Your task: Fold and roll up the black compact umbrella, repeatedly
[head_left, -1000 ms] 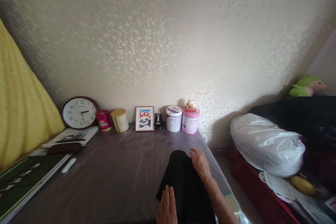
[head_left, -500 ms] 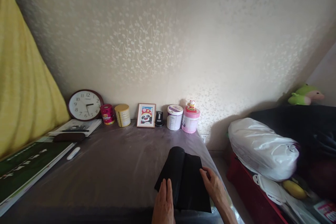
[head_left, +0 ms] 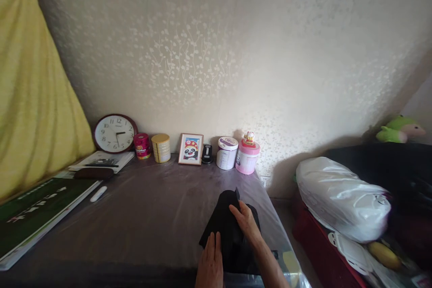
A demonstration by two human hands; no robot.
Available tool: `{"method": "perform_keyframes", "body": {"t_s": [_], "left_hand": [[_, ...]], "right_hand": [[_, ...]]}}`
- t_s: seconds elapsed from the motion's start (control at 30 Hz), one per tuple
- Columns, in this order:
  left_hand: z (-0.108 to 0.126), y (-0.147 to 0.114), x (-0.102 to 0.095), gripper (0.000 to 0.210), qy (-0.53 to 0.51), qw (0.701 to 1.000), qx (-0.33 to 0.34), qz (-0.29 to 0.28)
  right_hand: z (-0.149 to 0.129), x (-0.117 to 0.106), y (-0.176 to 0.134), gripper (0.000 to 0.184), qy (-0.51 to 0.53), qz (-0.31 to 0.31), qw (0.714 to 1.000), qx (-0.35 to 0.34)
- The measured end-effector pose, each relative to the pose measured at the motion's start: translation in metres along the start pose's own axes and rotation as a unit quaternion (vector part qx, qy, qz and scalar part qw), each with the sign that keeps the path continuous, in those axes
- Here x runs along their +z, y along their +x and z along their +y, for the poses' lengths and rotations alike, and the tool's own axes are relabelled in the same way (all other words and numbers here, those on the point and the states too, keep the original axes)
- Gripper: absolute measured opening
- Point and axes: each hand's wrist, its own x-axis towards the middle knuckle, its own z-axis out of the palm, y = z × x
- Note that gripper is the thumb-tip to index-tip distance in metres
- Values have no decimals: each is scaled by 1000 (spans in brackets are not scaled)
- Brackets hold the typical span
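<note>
A black, soft-looking folded piece (head_left: 222, 220), like cloth or thin sheet, lies near the table's front right. I cannot make out its exact kind. My left hand (head_left: 211, 263) rests flat on its lower left part, fingers straight and side by side. Over its upper right part, my right hand (head_left: 246, 220) pinches the raised right flap, with the fingertips near the fold. Part of the flap is hidden under this hand and forearm.
Along the wall stand a clock (head_left: 115, 134), a pink can (head_left: 141, 147), a yellow-lidded can (head_left: 161, 149), a panda picture frame (head_left: 191, 149) and two round tubs. Left lies a green book (head_left: 40, 216) with a white stick-like item (head_left: 98, 194). Beyond the right edge sits a white plastic bag (head_left: 340, 198).
My right hand has moved left and away from me, bringing the black piece's right flap up and over toward its middle. My left hand has stayed in place.
</note>
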Motion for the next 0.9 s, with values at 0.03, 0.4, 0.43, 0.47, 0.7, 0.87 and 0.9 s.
{"method": "perform_keyframes", "body": {"t_s": [0.03, 0.4, 0.43, 0.47, 0.7, 0.87, 0.9], "left_hand": [[-1, 1, 1, 82, -1, 1000, 2, 5], [-12, -4, 7, 74, -47, 998, 16, 30], [-14, -6, 7, 74, -53, 998, 11, 27], [-16, -7, 7, 74, -59, 998, 4, 22], [-30, -16, -7, 67, -80, 997, -11, -4], [-14, -11, -30, 48, -43, 998, 21, 51], [-9, -9, -32, 49, -42, 996, 21, 73]], "right_hand": [[2, 6, 3, 28, -10, -6, 1000, 6], [5, 27, 10, 40, -175, -50, 982, 58], [3, 28, 9, 39, -178, -60, 980, 59], [2, 29, 9, 38, -176, -73, 980, 61], [-12, 32, -2, 27, -137, -192, 972, -20], [-25, 32, -10, 28, -224, -202, 950, -83], [-26, 32, -10, 28, -226, -208, 948, -88]]}}
